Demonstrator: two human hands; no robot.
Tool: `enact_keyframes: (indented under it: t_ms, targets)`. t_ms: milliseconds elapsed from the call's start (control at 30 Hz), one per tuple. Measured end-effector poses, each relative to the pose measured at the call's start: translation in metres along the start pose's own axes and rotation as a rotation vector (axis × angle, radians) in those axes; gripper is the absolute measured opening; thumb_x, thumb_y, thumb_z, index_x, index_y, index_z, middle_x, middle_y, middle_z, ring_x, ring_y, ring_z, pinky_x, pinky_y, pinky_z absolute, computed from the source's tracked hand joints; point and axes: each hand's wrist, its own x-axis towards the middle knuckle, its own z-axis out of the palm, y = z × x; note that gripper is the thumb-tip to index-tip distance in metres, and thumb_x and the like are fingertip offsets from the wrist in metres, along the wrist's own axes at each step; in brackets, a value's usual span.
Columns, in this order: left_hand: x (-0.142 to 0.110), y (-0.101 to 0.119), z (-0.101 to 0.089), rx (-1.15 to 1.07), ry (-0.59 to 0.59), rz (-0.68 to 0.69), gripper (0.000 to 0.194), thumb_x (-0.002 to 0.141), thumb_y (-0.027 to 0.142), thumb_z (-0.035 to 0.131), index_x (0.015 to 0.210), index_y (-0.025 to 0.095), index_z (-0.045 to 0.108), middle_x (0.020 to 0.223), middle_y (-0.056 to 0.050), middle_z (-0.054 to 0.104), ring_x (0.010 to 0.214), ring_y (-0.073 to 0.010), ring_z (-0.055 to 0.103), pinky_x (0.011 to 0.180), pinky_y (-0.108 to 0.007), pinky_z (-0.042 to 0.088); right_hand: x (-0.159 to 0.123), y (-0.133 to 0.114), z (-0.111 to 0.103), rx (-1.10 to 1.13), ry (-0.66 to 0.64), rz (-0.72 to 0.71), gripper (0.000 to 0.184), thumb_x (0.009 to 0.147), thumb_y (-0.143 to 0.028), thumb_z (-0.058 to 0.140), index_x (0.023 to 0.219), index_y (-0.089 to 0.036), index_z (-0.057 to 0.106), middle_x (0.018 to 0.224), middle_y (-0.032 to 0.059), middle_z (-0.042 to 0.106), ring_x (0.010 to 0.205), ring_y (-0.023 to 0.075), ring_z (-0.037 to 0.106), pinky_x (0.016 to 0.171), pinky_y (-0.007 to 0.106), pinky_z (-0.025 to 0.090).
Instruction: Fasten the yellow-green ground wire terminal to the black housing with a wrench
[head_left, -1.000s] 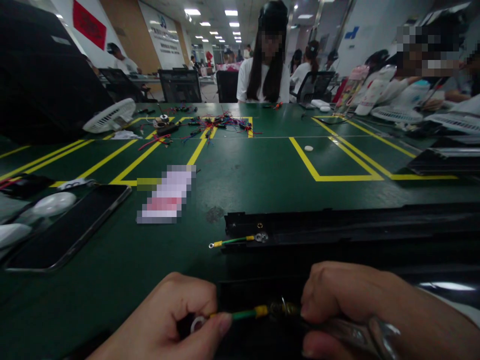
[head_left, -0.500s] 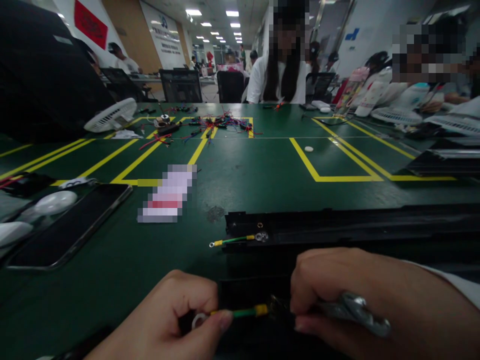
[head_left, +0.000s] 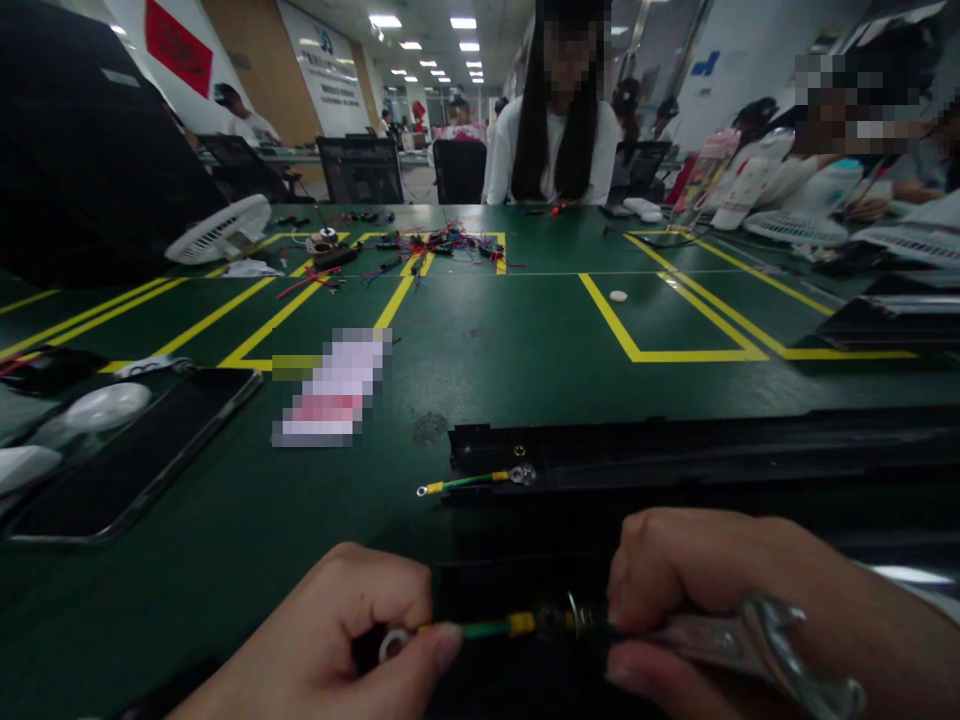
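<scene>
My left hand [head_left: 337, 640] is closed in a pinch on the ring end of a short green-and-yellow wire [head_left: 480, 629] at the bottom of the view. My right hand [head_left: 720, 610] is closed around a silver wrench [head_left: 757, 645] whose head meets the wire's other end at a small nut on a black metal rail [head_left: 675, 450]. A second green-and-yellow wire [head_left: 469, 482] is fixed to the rail's left end just beyond my hands.
A dark phone [head_left: 135, 455] and white objects lie at the left. A blurred-out card [head_left: 334, 385] sits mid-table. A white fan [head_left: 221, 230] and several loose coloured wires [head_left: 427, 245] lie farther back. People sit along the far and right edges of the green table [head_left: 525, 340].
My right hand has rolled with the wrench, so the wrench handle swung lower and to the right. My left hand kept its pinch on the wire.
</scene>
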Motion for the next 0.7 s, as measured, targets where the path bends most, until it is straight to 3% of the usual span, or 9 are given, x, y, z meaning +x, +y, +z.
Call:
enact_keyframes:
  t_ms: [133, 467, 700]
  targets:
    - [0.001, 0.004, -0.001, -0.032, 0.023, -0.026, 0.03, 0.079, 0.031, 0.058, 0.052, 0.021, 0.05, 0.055, 0.004, 0.05, 0.055, -0.0128, 0.052, 0.056, -0.021, 0.043, -0.003, 0.001, 0.009, 0.0, -0.026, -0.029, 0.015, 0.07, -0.014, 0.068, 0.07, -0.025, 0.058, 0.063, -0.0061, 0.063, 0.043, 0.0098, 0.051, 0.037, 0.017, 0.034]
    - [0.0, 0.007, -0.002, -0.037, 0.01, -0.047, 0.03, 0.079, 0.033, 0.057, 0.052, 0.021, 0.049, 0.057, 0.004, 0.049, 0.057, -0.0136, 0.052, 0.056, -0.022, 0.043, 0.005, -0.009, 0.006, -0.068, -0.034, -0.043, 0.021, 0.065, -0.006, 0.067, 0.068, -0.025, 0.06, 0.061, -0.0074, 0.064, 0.048, 0.011, 0.056, 0.041, 0.017, 0.036]
    - [0.0, 0.007, -0.002, -0.042, -0.007, -0.044, 0.029, 0.08, 0.032, 0.055, 0.053, 0.021, 0.051, 0.058, 0.004, 0.05, 0.058, -0.0134, 0.051, 0.058, -0.023, 0.042, 0.025, -0.018, -0.01, -0.167, -0.262, -0.202, 0.013, 0.07, -0.011, 0.072, 0.071, -0.023, 0.066, 0.066, -0.0038, 0.068, 0.052, 0.0129, 0.061, 0.042, 0.018, 0.041]
